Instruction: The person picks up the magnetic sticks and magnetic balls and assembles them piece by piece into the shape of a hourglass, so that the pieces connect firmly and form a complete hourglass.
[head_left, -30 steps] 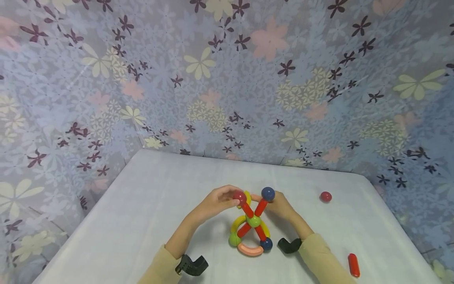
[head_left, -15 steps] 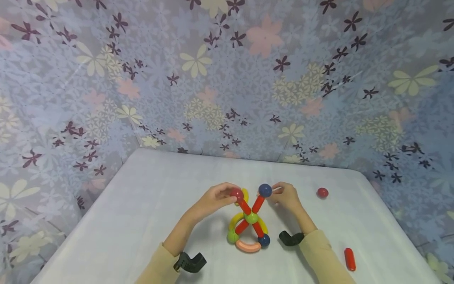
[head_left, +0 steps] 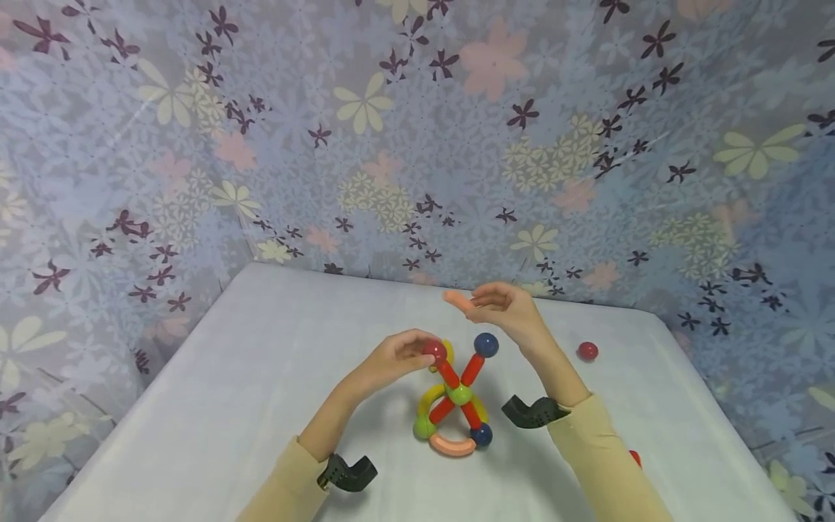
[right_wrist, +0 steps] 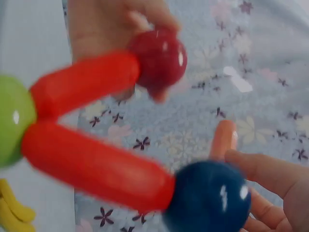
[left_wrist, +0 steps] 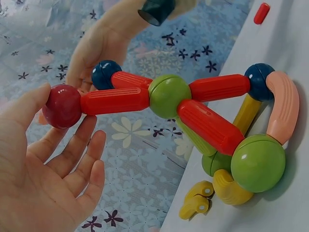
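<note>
My left hand (head_left: 394, 359) pinches a red ball (head_left: 434, 351) between thumb and fingers. That ball tops one arm of an X-shaped magnetic construction, where red sticks meet at a green ball (head_left: 459, 394). A dark blue ball (head_left: 485, 344) caps the other upper arm, untouched. Lower down, a green ball (left_wrist: 258, 163) and a blue ball (left_wrist: 259, 81) are joined by a salmon curved stick (head_left: 452, 445), with yellow curved sticks (left_wrist: 231, 187) behind. Above and beyond the blue top ball, my right hand (head_left: 512, 312) holds another salmon curved stick (head_left: 458, 299) by one end.
A loose red ball (head_left: 588, 351) lies on the white table (head_left: 313, 326) at the right. Nearer me, a red stick (head_left: 636, 457) is partly hidden by the right sleeve. Yellow curved pieces (left_wrist: 197, 200) lie behind the construction. A flowered cloth (head_left: 417, 145) hangs behind the table.
My right hand has come away from behind the blue top ball and risen, carrying the salmon curved stick. The left hand keeps its pinch on the red ball; the construction stays standing.
</note>
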Demonstrator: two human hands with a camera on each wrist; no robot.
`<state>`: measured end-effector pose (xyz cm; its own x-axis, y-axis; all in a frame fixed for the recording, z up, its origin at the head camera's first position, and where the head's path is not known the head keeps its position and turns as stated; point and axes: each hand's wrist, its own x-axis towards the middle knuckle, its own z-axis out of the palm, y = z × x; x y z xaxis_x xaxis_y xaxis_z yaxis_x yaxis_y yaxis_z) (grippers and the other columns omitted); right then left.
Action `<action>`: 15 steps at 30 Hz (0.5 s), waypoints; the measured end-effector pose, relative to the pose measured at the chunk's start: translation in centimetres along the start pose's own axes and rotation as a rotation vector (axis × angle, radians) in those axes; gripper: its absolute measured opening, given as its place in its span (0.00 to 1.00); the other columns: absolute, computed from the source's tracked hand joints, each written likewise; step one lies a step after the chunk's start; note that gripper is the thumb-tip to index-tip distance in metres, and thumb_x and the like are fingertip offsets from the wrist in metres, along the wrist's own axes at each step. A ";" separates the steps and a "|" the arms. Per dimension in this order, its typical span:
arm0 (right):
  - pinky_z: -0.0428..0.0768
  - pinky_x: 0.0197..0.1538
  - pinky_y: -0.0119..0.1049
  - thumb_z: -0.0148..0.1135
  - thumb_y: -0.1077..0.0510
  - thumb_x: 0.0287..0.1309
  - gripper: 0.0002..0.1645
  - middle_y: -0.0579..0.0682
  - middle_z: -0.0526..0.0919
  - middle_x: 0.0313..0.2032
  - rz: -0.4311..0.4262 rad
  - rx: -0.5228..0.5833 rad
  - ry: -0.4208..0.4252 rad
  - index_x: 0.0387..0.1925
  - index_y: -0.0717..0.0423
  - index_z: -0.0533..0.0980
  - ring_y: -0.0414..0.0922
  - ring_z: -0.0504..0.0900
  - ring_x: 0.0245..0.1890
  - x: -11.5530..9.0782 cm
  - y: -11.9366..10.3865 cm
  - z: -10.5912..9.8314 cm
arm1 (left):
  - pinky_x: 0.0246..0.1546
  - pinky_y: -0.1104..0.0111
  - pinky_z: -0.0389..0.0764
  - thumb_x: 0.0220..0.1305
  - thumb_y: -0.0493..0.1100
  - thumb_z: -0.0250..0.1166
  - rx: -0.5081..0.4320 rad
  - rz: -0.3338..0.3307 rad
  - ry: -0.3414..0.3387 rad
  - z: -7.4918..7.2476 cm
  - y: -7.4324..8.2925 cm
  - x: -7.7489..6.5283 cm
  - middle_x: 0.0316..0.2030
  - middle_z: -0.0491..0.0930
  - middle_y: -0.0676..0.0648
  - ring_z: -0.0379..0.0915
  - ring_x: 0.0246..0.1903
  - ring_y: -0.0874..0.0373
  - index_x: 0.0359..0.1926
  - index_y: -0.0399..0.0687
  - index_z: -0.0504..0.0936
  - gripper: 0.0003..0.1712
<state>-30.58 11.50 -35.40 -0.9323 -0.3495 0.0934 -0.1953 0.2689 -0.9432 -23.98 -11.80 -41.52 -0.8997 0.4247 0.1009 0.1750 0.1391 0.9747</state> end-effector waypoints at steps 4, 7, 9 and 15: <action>0.80 0.50 0.39 0.70 0.58 0.50 0.23 0.48 0.85 0.39 -0.018 -0.041 -0.055 0.48 0.61 0.76 0.38 0.83 0.39 -0.2 -0.6 0.6 | 0.57 0.54 0.76 0.66 0.45 0.60 -0.006 -0.004 0.002 0.1 0.0 0.2 0.53 0.78 0.38 0.77 0.50 0.54 0.58 0.41 0.73 0.22; 0.81 0.47 0.35 0.70 0.60 0.51 0.23 0.49 0.85 0.39 -0.025 -0.047 -0.081 0.49 0.62 0.75 0.38 0.83 0.39 -0.2 -0.3 0.7 | 0.58 0.54 0.76 0.66 0.45 0.60 -0.009 -0.007 0.005 0.0 0.1 0.2 0.53 0.78 0.38 0.77 0.50 0.54 0.58 0.41 0.73 0.22; 0.82 0.45 0.33 0.70 0.61 0.50 0.23 0.47 0.85 0.38 -0.037 -0.044 -0.093 0.49 0.63 0.75 0.37 0.82 0.38 -0.3 0.0 0.6 | 0.58 0.55 0.76 0.66 0.44 0.60 -0.009 -0.006 0.003 0.0 0.1 0.2 0.53 0.78 0.38 0.77 0.50 0.54 0.58 0.41 0.73 0.22; 0.82 0.42 0.31 0.70 0.61 0.50 0.23 0.41 0.83 0.35 -0.064 -0.053 -0.107 0.48 0.65 0.75 0.36 0.81 0.37 -0.6 0.8 0.4 | 0.55 0.61 0.79 0.66 0.45 0.60 0.012 -0.007 0.003 0.0 0.1 0.2 0.52 0.79 0.38 0.78 0.50 0.53 0.58 0.41 0.73 0.22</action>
<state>-30.07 11.53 -36.38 -0.8802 -0.4604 0.1156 -0.2716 0.2887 -0.9181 -24.16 -11.71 -41.39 -0.9020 0.4211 0.0946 0.1735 0.1531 0.9728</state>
